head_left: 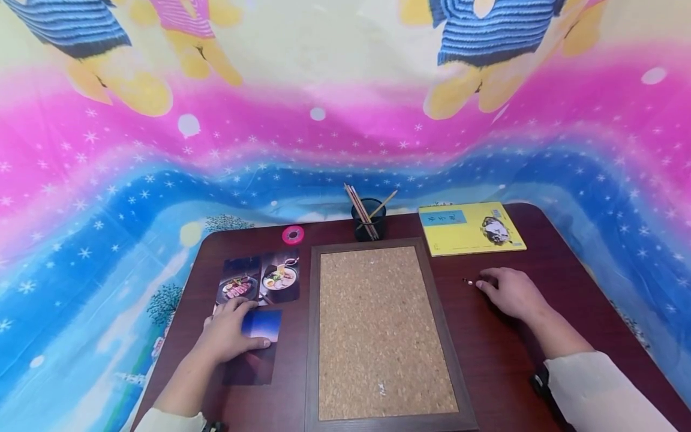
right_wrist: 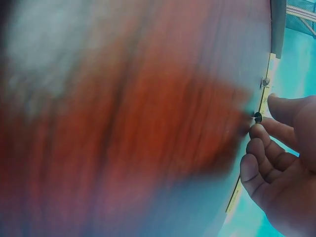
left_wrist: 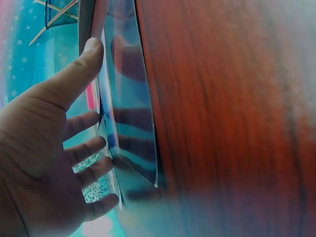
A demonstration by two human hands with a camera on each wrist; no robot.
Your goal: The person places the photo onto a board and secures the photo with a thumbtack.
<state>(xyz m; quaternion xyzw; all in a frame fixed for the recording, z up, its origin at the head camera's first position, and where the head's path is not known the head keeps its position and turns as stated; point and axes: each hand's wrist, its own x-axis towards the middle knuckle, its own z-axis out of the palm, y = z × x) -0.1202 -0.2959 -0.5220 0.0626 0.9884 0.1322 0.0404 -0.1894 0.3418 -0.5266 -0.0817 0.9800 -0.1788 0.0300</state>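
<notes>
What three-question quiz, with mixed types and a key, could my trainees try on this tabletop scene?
1. True or false: the two food photos are on the framed corkboard.
2. Fill in: in the head view, the yellow book lies to the ___ of the mesh cup.
3. Which is nearest the right grip? A) pink roll B) thumbtacks C) mesh cup
Key: 1 false; 2 right; 3 B.

Photos [head_left: 281, 279]: three (two showing food); corkboard [head_left: 380, 324], booklet [head_left: 459, 235], pencil cup [head_left: 381, 229], pink ring [head_left: 286, 237]: one each.

Right hand [right_wrist: 289, 182] near two small pins [right_wrist: 258, 117] on reddish tabletop [right_wrist: 148, 123]
</notes>
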